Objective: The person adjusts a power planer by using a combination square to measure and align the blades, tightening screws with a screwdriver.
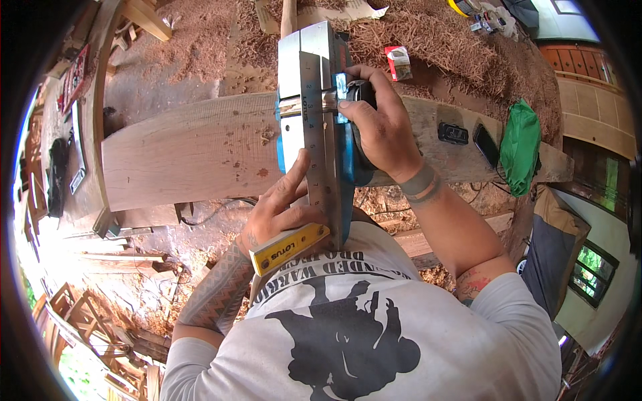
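An electric hand planer (289,70) with a blue body lies with its metal sole facing up, over a wide board. Along the sole runs the steel blade of a try square (291,248), its yellow handle close to my shirt. My left hand (277,204) is closed on the square near the handle, with the index finger stretched along the blade's edge. On the planer's right side, my right hand (388,137) grips the body, thumb and forefinger near the cutter drum (329,100). The palm side of that hand is hidden.
The wooden board (187,150) spans left to right beneath the planer. At its right lie a black phone (486,145), a small black case (453,133) and a green cloth bag (521,147). Wood shavings (455,50) and a red-white box (398,63) lie beyond. A timber bench (90,134) stands left.
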Available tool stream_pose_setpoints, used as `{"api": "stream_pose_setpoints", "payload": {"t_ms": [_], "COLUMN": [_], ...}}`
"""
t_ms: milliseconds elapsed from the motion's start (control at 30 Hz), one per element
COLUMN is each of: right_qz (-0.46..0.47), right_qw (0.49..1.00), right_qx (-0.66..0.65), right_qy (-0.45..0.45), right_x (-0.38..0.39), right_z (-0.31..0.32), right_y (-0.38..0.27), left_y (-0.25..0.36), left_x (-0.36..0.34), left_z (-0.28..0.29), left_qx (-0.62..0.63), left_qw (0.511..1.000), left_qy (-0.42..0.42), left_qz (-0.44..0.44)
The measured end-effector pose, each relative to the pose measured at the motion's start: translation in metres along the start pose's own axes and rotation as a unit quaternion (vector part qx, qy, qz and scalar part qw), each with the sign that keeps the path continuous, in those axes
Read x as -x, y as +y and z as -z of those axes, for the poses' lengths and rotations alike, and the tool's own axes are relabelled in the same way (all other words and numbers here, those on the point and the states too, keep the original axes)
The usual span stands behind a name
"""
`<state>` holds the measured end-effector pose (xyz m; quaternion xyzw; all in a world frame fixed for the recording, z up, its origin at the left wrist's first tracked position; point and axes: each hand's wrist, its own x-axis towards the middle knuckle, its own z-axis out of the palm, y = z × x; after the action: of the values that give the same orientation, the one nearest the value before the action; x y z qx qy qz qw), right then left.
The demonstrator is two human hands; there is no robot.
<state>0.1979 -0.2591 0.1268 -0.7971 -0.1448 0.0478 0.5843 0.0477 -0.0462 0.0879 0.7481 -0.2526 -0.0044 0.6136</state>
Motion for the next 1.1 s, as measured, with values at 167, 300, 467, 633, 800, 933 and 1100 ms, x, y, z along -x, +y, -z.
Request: {"api": "stream_pose_setpoints", "payload": {"t_ms": [167, 300, 467, 633, 800, 933, 1100], "right_qz": [-0.013, -0.015, 0.066, -0.027, -0.042, 0.021, -0.046], "right_qw": [1.0, 1.0, 0.995, 0.999, 0.999, 0.992, 0.851], "right_qx": [0.005, 0.002, 0.076, 0.032, 0.019, 0.084, 0.462], "right_qy": [0.001, 0.001, -0.002, 0.008, 0.007, -0.094, -0.244], "right_x": [0.0, 0.0, -0.001, -0.005, -0.006, -0.02, -0.003], "right_z": [0.0, 0.0, 0.001, -0.002, 0.002, 0.033, 0.108], "right_y": [-0.006, -0.008, 0.004, -0.008, -0.005, 0.006, 0.054], "left_y": [-0.001, 0.001, -0.021, -0.038, -0.037, -0.043, -0.049], "left_x": [0.005, 0.003, 0.004, 0.002, 0.001, 0.038, 0.058], "left_z": [0.002, 0.001, -0.009, 0.005, 0.048, 0.081, 0.085], "left_qx": [0.017, 0.023, 0.028, 0.058, 0.006, -0.414, -0.456], "left_qw": [0.999, 0.999, 0.996, 0.984, 0.949, 0.877, 0.855], "left_qy": [-0.017, -0.009, 0.021, 0.162, 0.237, 0.079, 0.024], "left_qz": [0.045, 0.037, -0.078, 0.037, 0.206, 0.231, 0.247]}}
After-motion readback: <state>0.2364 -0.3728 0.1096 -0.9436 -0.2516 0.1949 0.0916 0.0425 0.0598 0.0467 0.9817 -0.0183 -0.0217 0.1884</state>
